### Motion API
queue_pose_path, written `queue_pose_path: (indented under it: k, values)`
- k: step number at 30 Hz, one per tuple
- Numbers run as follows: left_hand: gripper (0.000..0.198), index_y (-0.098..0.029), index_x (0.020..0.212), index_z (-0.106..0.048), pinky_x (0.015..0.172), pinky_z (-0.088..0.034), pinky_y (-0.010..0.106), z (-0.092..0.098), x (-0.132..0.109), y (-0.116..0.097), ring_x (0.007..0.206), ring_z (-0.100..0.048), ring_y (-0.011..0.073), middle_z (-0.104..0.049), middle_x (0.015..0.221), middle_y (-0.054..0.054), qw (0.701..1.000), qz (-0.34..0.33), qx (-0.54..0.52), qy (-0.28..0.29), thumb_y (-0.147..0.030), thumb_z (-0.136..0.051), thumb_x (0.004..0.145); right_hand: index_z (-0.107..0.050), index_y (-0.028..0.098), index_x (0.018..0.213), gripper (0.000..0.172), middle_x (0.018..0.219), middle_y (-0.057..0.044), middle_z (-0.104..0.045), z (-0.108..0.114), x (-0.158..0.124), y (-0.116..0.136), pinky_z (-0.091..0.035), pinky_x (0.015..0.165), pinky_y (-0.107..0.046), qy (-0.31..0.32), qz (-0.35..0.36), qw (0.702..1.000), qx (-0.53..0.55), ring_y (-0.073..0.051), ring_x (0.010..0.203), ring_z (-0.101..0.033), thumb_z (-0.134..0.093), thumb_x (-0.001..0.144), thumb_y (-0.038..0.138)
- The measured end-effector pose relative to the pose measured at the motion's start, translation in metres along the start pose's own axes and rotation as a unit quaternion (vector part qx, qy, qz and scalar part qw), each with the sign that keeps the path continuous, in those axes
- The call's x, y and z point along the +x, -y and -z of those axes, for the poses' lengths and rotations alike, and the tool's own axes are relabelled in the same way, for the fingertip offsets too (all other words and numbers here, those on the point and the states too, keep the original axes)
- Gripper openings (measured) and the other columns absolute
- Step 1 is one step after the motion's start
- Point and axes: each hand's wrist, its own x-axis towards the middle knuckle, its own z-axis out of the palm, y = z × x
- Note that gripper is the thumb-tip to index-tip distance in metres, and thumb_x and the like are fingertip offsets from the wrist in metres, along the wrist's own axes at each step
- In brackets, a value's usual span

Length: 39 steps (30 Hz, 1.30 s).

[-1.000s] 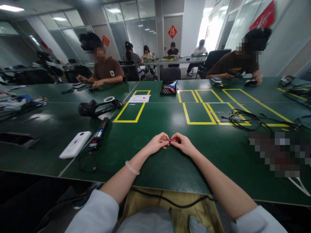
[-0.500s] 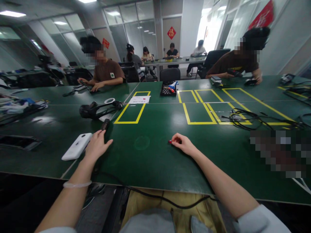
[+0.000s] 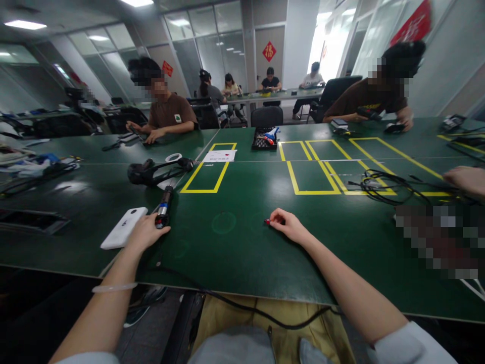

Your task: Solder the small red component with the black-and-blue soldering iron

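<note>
My left hand (image 3: 146, 231) has its fingers and thumb around the near end of a black cylindrical tool (image 3: 164, 202) with a silver and blue band, which lies on the green table (image 3: 235, 253). Just left of that hand is a white phone-like device (image 3: 123, 227). My right hand (image 3: 287, 225) rests on the table right of centre, its fingers pinched on a small red item (image 3: 267, 221). Most of that item is hidden by the fingertips.
A black headset-like frame (image 3: 146, 173) and white ring (image 3: 173, 157) lie beyond my left hand. Ahead are yellow tape outlines, a paper sheet (image 3: 220, 155) and a black tray (image 3: 265, 138). Cables (image 3: 382, 186) lie right; another person's hand (image 3: 468, 179) is at the right edge.
My left hand has drawn back toward me along the black tool and closed on its near end, uncovering the silver and blue band. Another person's hand has appeared at the right edge.
</note>
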Motion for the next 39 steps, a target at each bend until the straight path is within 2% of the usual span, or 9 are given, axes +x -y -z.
queue_pose_path:
  k: [3, 7, 12, 17, 22, 27, 34, 39]
  values:
    - [0.064, -0.011, 0.118, -0.055, 0.09, -0.045, 0.042, 0.001, -0.008, -0.025, 0.107, -0.056, 0.0344, -0.058, 0.113, 0.018, 1.0, -0.004, 0.028, 0.002, -0.054, -0.055, 0.071, -0.058, 0.017, 0.085, 0.012, 0.07, 0.002, -0.054, 0.0, 0.0, 0.001, -0.039, 0.061, -0.024, -0.002, -0.004, 1.0, 0.001, -0.012, 0.063, -0.048, -0.061, 0.081, 0.029]
    - [0.066, -0.013, 0.122, -0.053, 0.09, -0.046, 0.04, -0.001, -0.02, -0.069, 0.108, -0.055, 0.0325, -0.056, 0.117, 0.017, 1.0, -0.018, 0.01, -0.002, -0.055, -0.056, 0.071, -0.058, 0.017, 0.085, 0.012, 0.07, 0.002, -0.054, -0.001, 0.001, 0.001, -0.039, 0.061, -0.024, -0.001, -0.003, 1.0, 0.001, -0.012, 0.063, -0.047, -0.061, 0.081, 0.028]
    - [0.058, -0.016, 0.121, -0.053, 0.089, -0.046, 0.037, -0.005, -0.037, -0.144, 0.105, -0.055, 0.0284, -0.054, 0.116, 0.014, 0.996, -0.088, -0.034, 0.001, -0.05, -0.055, 0.074, -0.057, 0.017, 0.084, 0.011, 0.07, 0.002, -0.053, -0.001, 0.001, 0.0, -0.039, 0.062, -0.024, -0.005, 0.001, 1.0, -0.001, -0.011, 0.063, -0.048, -0.06, 0.08, 0.027]
    - [0.061, -0.017, 0.126, -0.048, 0.087, -0.046, 0.036, -0.013, -0.057, -0.222, 0.107, -0.052, 0.0275, -0.051, 0.118, 0.013, 0.983, -0.163, -0.081, -0.005, -0.045, -0.06, 0.074, -0.055, 0.018, 0.084, 0.009, 0.071, 0.002, -0.054, -0.001, 0.001, -0.002, -0.041, 0.063, -0.024, -0.014, 0.009, 1.0, -0.001, -0.011, 0.064, -0.049, -0.059, 0.079, 0.025]
    - [0.062, -0.022, 0.13, -0.043, 0.083, -0.045, 0.034, -0.023, -0.072, -0.276, 0.107, -0.049, 0.0258, -0.05, 0.119, 0.011, 0.964, -0.232, -0.129, -0.002, -0.04, -0.062, 0.074, -0.053, 0.019, 0.082, 0.006, 0.074, 0.001, -0.054, -0.001, 0.001, -0.001, -0.042, 0.064, -0.025, -0.037, 0.034, 0.999, -0.011, -0.012, 0.065, -0.05, -0.057, 0.079, 0.021]
    - [0.061, -0.023, 0.129, -0.043, 0.083, -0.045, 0.035, -0.026, -0.08, -0.298, 0.106, -0.049, 0.0261, -0.049, 0.119, 0.012, 0.953, -0.248, -0.172, 0.012, -0.037, -0.063, 0.074, -0.053, 0.02, 0.082, 0.004, 0.077, 0.001, -0.053, -0.001, 0.001, 0.0, -0.043, 0.065, -0.026, -0.039, 0.048, 0.998, -0.024, -0.013, 0.066, -0.05, -0.056, 0.079, 0.019]
    - [0.064, -0.024, 0.133, -0.039, 0.082, -0.044, 0.034, -0.03, -0.081, -0.298, 0.107, -0.048, 0.0261, -0.048, 0.12, 0.012, 0.953, -0.248, -0.176, 0.002, -0.038, -0.061, 0.075, -0.057, 0.019, 0.083, 0.002, 0.081, -0.001, -0.052, -0.007, 0.004, -0.001, -0.043, 0.066, -0.027, -0.038, 0.068, 0.994, -0.075, -0.013, 0.067, -0.051, -0.058, 0.082, 0.021]
    - [0.063, -0.021, 0.133, -0.039, 0.084, -0.044, 0.036, -0.03, -0.083, -0.299, 0.107, -0.048, 0.0267, -0.048, 0.12, 0.013, 0.953, -0.261, -0.155, -0.012, -0.037, -0.06, 0.076, -0.067, 0.02, 0.089, 0.01, 0.089, -0.004, -0.056, -0.008, 0.004, 0.0, -0.045, 0.07, -0.029, -0.048, 0.064, 0.993, -0.085, -0.014, 0.072, -0.055, -0.059, 0.085, 0.024]
